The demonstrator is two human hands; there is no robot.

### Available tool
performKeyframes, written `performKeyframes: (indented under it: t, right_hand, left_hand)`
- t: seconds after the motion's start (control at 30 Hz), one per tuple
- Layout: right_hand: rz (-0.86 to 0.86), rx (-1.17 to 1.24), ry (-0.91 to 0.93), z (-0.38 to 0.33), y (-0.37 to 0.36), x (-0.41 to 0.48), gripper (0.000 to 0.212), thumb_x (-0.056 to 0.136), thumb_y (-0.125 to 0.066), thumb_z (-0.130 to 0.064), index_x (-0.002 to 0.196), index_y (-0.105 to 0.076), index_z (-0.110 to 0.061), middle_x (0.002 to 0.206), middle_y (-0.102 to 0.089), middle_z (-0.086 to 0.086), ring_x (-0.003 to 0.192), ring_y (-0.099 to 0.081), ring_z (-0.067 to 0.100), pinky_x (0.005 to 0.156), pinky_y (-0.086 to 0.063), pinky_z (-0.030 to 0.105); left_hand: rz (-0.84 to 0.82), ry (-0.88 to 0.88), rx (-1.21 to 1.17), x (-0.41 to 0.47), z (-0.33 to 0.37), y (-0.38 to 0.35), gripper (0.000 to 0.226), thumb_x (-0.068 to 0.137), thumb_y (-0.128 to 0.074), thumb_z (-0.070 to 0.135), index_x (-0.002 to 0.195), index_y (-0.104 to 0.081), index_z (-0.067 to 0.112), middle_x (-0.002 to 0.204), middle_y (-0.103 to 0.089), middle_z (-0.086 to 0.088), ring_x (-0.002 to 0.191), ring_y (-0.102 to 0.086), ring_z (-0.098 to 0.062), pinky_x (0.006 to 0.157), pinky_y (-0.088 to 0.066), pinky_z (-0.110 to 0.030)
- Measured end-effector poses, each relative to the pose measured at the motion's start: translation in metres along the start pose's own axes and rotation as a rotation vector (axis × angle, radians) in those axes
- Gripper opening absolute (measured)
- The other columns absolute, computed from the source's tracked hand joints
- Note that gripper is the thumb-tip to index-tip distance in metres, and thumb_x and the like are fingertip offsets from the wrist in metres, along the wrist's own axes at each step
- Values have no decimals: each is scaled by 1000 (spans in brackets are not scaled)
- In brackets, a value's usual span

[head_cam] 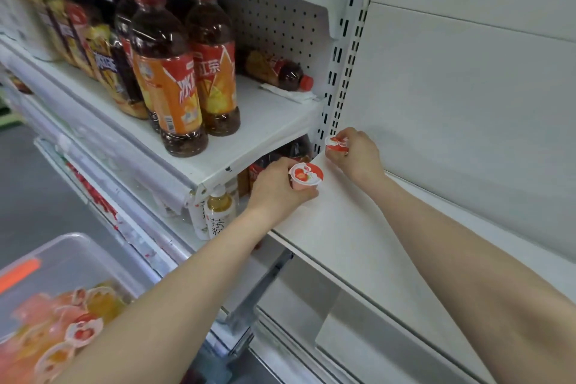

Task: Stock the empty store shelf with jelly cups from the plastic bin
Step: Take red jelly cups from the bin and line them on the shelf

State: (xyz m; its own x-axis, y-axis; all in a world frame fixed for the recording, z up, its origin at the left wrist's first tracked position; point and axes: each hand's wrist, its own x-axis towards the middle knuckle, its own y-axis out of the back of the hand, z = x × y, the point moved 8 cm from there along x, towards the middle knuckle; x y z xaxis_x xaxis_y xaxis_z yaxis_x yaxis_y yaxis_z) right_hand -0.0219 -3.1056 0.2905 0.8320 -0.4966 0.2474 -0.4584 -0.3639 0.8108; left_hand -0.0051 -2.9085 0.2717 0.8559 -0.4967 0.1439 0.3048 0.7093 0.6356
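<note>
Hands | left hand [274,187] pinching a strawberry jelly cup [306,176], right hand [355,151] closed on another jelly cup [337,143], both at the empty shelf [358,227] far-left corner, likely to start a row | plastic bin [62,259] low left holds more | tea bottles [174,84] read 冰红茶, cup lids unreadable

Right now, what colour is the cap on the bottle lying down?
Red, on the lying bottle at the back of the shelf; head view shows it.

We reach both bare forearms forward and up. Our left hand [277,188] curls closed, knuckles toward us. Our right hand [358,154] sits farther ahead, fingers pinched together.
</note>
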Motion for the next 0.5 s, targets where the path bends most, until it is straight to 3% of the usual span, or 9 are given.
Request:
performKeyframes:
  t: [0.17,0.33,0.5]
  right_hand:
    - [-21,-41,99,2,1,-1,37,87,-68,-32,118,-60,-13,111,-57,13,102,-55,32,83,-42,33]
    - [-151,-208,252,3,11,-6,51,87,-69,-25,135,-53,-19,132,-50,8,117,-48,31,96,-40,33]
    - [-126,-356,303,7,36,-14,55,91,-60,-21,143,-43,-15,141,-45,11,124,-44,34,102,-39,43]
  left_hand:
    - [1,-24,22,8,5,-11,58,67,-82,45,115,-58,22,109,-64,6,95,-57,-9,78,-44,-24]
    - [-16,-19,46,18,16,-27,52,68,-82,38,110,-60,18,106,-64,2,97,-60,-16,81,-48,-30]
    - [-17,-4,61,33,28,-38,51,69,-80,34,111,-60,14,108,-64,-4,101,-60,-22,83,-48,-31]
